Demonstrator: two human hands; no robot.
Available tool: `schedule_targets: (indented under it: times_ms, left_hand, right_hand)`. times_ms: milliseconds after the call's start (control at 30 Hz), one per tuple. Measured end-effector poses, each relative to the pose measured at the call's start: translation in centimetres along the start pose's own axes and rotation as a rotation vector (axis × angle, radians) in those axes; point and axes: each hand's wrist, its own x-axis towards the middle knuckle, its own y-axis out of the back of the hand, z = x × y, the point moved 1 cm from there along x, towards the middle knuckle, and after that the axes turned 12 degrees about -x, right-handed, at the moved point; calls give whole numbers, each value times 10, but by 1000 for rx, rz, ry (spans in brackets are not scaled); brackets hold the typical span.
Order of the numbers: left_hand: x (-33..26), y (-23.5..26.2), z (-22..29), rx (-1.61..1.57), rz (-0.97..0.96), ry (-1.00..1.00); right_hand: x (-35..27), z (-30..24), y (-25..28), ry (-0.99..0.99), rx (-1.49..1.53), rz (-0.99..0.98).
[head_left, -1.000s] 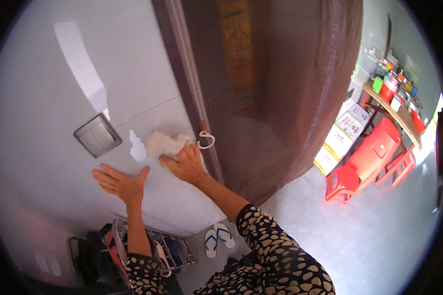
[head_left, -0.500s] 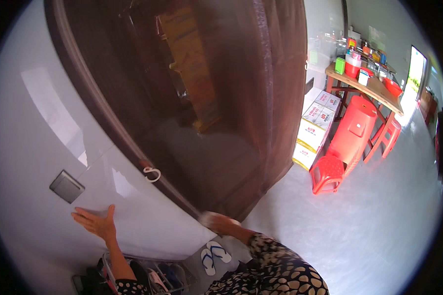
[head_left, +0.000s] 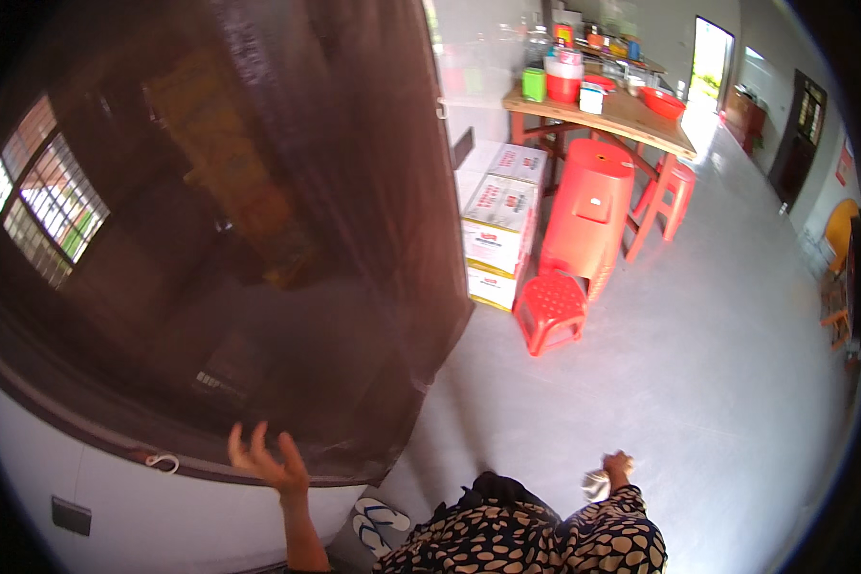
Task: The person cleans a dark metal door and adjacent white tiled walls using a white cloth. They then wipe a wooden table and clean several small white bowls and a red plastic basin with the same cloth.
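My left hand (head_left: 275, 467) is raised in front of the lower part of a dark brown, see-through door curtain (head_left: 354, 316). Its fingers are spread and hold nothing; whether they touch the mesh I cannot tell. Off to the right, over the grey floor, my right hand (head_left: 619, 465) is closed around a whitish crumpled cloth (head_left: 596, 485). A pale hook (head_left: 164, 463) sits by the curtain's edge, left of my left hand. Through the mesh a barred window (head_left: 57, 191) and a yellowish-brown shape show dimly.
White cartons (head_left: 496, 225) are stacked by the wall beyond the curtain. Beside them stand a small red stool (head_left: 553, 308) and a tall stack of red stools (head_left: 588, 206). A wooden table (head_left: 631, 115) bears basins and containers. White flip-flops (head_left: 381, 517) lie near my feet.
My view has swung right. My right hand has left the curtain's lower edge with the cloth and moved out over the floor. My left hand, beside the wall switch before, is now before the curtain.
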Motion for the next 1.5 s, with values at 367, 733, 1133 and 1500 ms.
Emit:
schedule_targets:
  times_ms: [367, 733, 1133, 1500]
  left_hand:
    - [55, -196, 80, -427, -355, -220]
    - [128, -322, 60, -717, -442, -103]
    - [275, -495, 144, -963, -190, -226]
    - [420, -611, 190, -147, 127, -509]
  right_hand:
    - [-1, -186, 147, 567, 675, 389]
    - [46, -200, 146, 329, 612, 200]
    - [120, -215, 279, 219, 1380, 406]
    - [87, -332, 724, 1380, 1567, 630]
